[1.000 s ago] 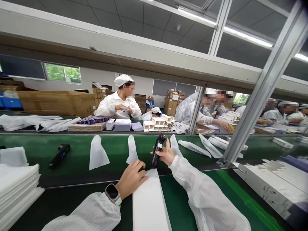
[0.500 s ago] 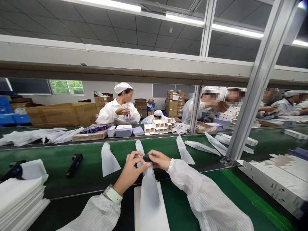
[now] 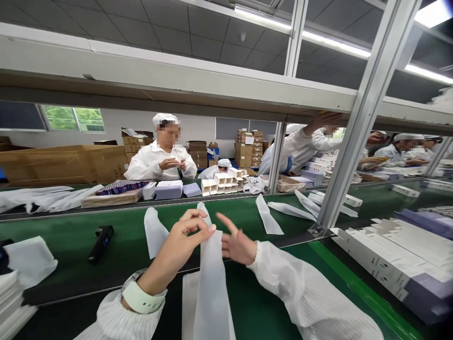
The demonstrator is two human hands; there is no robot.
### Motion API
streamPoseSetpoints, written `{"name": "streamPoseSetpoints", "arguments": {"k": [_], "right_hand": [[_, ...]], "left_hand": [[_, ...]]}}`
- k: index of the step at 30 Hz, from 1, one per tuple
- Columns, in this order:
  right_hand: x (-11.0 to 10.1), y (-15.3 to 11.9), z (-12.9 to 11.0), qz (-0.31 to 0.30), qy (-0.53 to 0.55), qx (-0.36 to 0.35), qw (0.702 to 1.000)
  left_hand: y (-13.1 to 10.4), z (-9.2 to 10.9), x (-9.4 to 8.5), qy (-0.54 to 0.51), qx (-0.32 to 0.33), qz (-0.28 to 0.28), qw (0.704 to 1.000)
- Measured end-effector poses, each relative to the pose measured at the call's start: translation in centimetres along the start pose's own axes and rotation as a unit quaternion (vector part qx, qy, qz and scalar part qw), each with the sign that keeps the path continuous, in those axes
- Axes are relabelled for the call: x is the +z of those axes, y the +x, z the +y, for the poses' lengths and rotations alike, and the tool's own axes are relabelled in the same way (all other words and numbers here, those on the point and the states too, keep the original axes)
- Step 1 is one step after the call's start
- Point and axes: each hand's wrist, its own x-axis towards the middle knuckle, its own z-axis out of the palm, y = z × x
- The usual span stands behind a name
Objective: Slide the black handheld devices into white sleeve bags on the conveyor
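My left hand pinches the top edge of a long, thin white sleeve, which hangs down from the fingertips. Just right of it, my right hand is held with fingers spread and nothing in them. Beneath the hanging sleeve lies a flat white stack. Behind my hands, another white sleeve rests on the green conveyor belt. A black handheld device lies on the belt to the left. Whether anything is inside the held sleeve, I cannot tell.
At lower left stands a pile of white sleeves. White boxes fill the right side beside a metal post. More white sleeves lie along the belt. Across it, a co-worker in white sits behind cartons.
The small black item between my fingers is out of sight. My right hand has let go and opened, moving slightly right. My left hand keeps the sleeve. The view has shifted.
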Motion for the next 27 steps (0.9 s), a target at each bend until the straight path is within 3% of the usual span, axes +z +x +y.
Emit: {"name": "streamPoseSetpoints", "arguments": {"k": [2, 4, 7, 8, 10, 13, 15, 18, 21, 23, 25, 26, 27], "right_hand": [[0.9, -0.4, 1.9, 0.002, 0.014, 0.031, 0.999], [0.9, 0.0, 3.0, 0.034, 0.001, 0.055, 0.998], [-1.6, 1.8, 1.5, 0.167, -0.043, -0.006, 0.985], [-3.1, 2.5, 0.3, 0.217, -0.071, -0.03, 0.973], [-6.5, 3.8, -2.4, 0.333, -0.185, -0.054, 0.923], [-11.3, 4.6, -4.9, 0.39, -0.252, -0.047, 0.884], [-13.3, 4.5, -4.9, 0.403, -0.293, -0.018, 0.867], [-14.7, 3.9, -3.8, 0.427, -0.386, 0.046, 0.817], [-14.4, 4.1, -3.6, 0.461, -0.485, 0.083, 0.738], [-12.9, 5.4, -3.8, 0.456, -0.558, 0.075, 0.689], [-9.9, 7.8, -3.6, 0.37, -0.65, 0.052, 0.662], [-7.9, 9.3, -3.1, 0.298, -0.699, 0.041, 0.649], [-5.7, 11.0, -2.2, 0.201, -0.729, 0.03, 0.654]], "left_hand": [[0.2, -0.6, 0.3, 0.008, 0.012, 0.03, 0.999], [0.4, -2.2, 0.8, 0.037, 0.019, 0.095, 0.995], [-0.1, -6.0, 1.3, 0.093, 0.029, 0.188, 0.977], [-0.5, -7.4, 1.3, 0.116, 0.022, 0.152, 0.981], [-1.3, -9.8, 1.2, 0.158, -0.022, 0.011, 0.987], [-1.9, -11.8, 0.6, 0.189, -0.089, -0.152, 0.966], [-1.9, -12.1, 0.2, 0.192, -0.1, -0.214, 0.952], [-1.4, -12.0, -0.1, 0.188, -0.11, -0.242, 0.946], [-1.0, -12.1, 0.0, 0.164, -0.121, -0.236, 0.95], [-0.9, -12.3, 0.0, 0.14, -0.127, -0.236, 0.953], [-0.9, -12.6, 0.2, 0.119, -0.129, -0.237, 0.956], [-0.9, -12.7, 0.3, 0.111, -0.128, -0.236, 0.957], [-0.8, -12.8, 0.4, 0.105, -0.126, -0.235, 0.958]]}}
